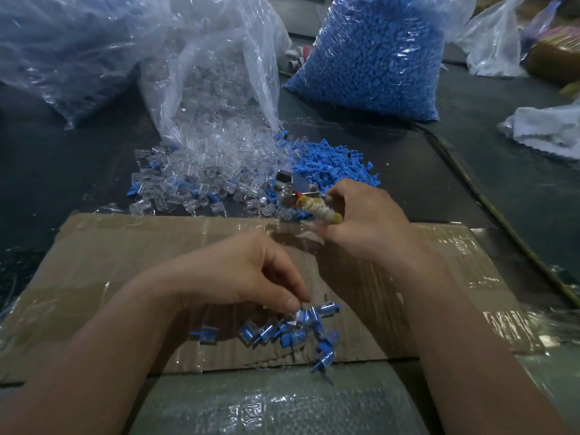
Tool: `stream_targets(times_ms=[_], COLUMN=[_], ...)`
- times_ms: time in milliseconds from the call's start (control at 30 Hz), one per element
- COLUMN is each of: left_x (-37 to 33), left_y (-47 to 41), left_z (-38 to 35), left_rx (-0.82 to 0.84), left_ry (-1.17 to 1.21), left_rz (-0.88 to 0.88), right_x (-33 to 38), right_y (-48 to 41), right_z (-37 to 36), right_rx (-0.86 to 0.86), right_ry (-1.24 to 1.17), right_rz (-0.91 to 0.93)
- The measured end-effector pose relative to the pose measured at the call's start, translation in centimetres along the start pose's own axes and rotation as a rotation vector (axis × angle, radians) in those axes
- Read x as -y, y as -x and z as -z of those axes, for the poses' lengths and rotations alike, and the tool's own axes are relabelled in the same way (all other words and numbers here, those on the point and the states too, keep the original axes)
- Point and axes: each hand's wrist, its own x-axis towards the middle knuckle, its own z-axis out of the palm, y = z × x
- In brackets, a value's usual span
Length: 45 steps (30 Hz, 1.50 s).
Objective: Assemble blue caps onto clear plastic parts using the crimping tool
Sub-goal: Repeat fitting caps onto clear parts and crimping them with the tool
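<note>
Counter (489,146) carried a taped cardboard sheet (125,262). Beyond the cardboard's far edge stood the bag of blue caps (370,58) and the bag of clear parts (213,89). Loose clear parts (188,183) and loose blue caps (332,164) lay spilled just past that edge. Right hand (367,221), over the cardboard's far edge, was clamped round the crimping tool (301,196). Left hand (248,271), over the cardboard's centre, pinched one piece of the capped parts (282,331) clustered near the cardboard's near edge.

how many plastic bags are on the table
4: a large bag far left, an open bag spilling clear parts at centre, a full bag of blue caps right of it, a crumpled bag top right. More may sit out of frame.
</note>
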Motion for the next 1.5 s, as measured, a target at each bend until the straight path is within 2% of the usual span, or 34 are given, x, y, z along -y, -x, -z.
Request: stream_targets(times_ms=[67, 133, 200, 267, 333, 400, 533, 733, 933, 1067, 1333, 1500], left_x=[-0.2, -0.4, -0.4, 0.1, 1.0, 2.0, 3.3, 3.5, 3.2, 3.0, 3.1, 2.7], left_y=[0.3, 0.9, 1.1, 0.8, 0.0, -0.6, -0.9, -1.0, -1.0, -1.1, -1.2, -1.0], left_z=[0.2, 0.6, 0.9, 1.4, 2.2, 3.0, 3.6, 3.8, 3.6, 3.5, 3.5, 3.0], left_rx=[-0.025, -0.135, -0.399, -0.724, -1.051, -1.249, -1.208, -1.042, -0.956, -0.991, -1.003, -1.193], left_ry=[0.031, 0.134, 0.290, 0.340, 0.210, -0.066, -0.401, -0.638, -0.660, -0.651, -0.638, -0.469], left_rz=[-0.036, -0.105, -0.198, -0.281, -0.252, -0.123, 0.088, 0.203, 0.214, 0.183, 0.147, -0.020], right_x=[0.2, 0.5, 0.8, 1.1, 1.3, 1.5, 1.5, 1.4, 1.3, 1.0, 0.3, -1.4], right_y=[0.1, 0.2, 0.4, 0.5, 0.6, 0.6, 0.6, 0.6, 0.8, 0.9, 0.6, -0.2], right_z=[0.0, 0.2, 0.2, 0.1, -0.1, -0.2, -0.4, -0.4, 0.0, 0.6, 1.0, 1.3], right_rx=[0.029, 0.057, 0.093, 0.138, 0.175, 0.214, 0.242, 0.321, 0.367, 0.369, 0.198, -0.136], right_ry=[0.018, 0.028, 0.046, 0.059, 0.072, 0.102, 0.177, 0.150, 0.148, 0.053, -0.105, -0.161], right_rz=[0.010, 0.020, 0.035, 0.043, 0.051, 0.054, 0.084, 0.087, 0.103, 0.086, 0.081, -0.032])
